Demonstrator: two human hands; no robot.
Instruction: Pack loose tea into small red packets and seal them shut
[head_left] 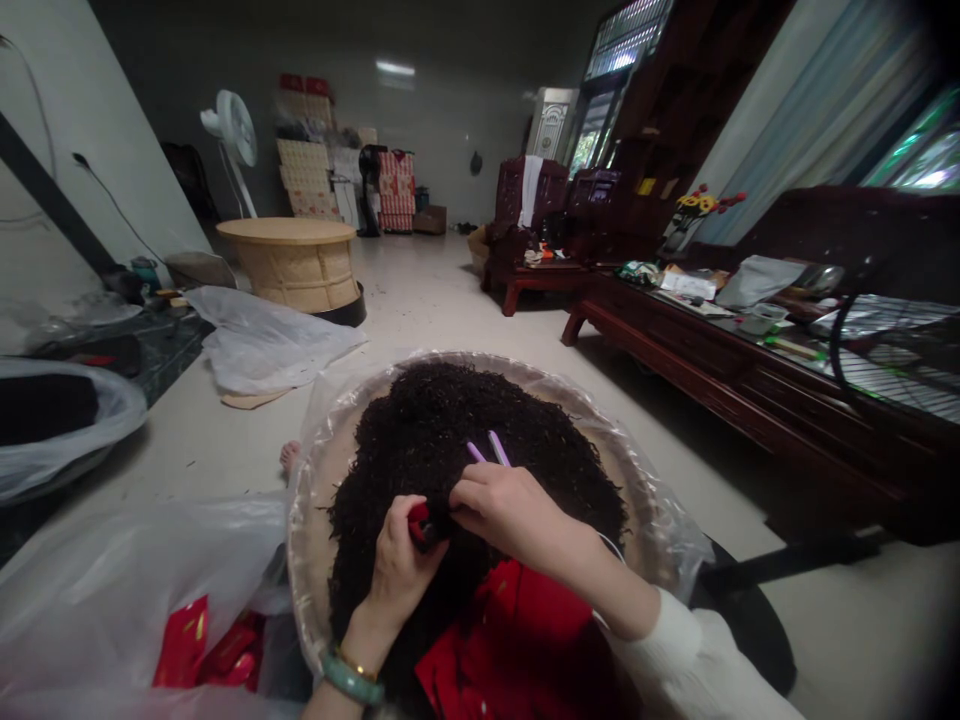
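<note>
A round tray [311, 540] lined with clear plastic holds a wide heap of dark, dry tea leaves [442, 420]. Over the heap, my left hand [401, 565] is curled around a small red packet [420, 525] whose dark mouth faces up. Close by its right side, my right hand [510, 510] has its fingertips pinched together; what they hold is hidden. Two thin purple prongs [497, 448] stick out past the far side of that hand, and I cannot tell whether it grips them. Flat red pouches [525, 640] lie on the near part of the tray, under my right forearm.
At lower left, a clear plastic bag [150, 550] contains shiny red packets [184, 640]. Another plastic-lined container [112, 420] with dark contents stands farther left. A black fan [892, 340] rises at right before a long wooden table [720, 370]. Beyond the tray sits a round wicker table [289, 255].
</note>
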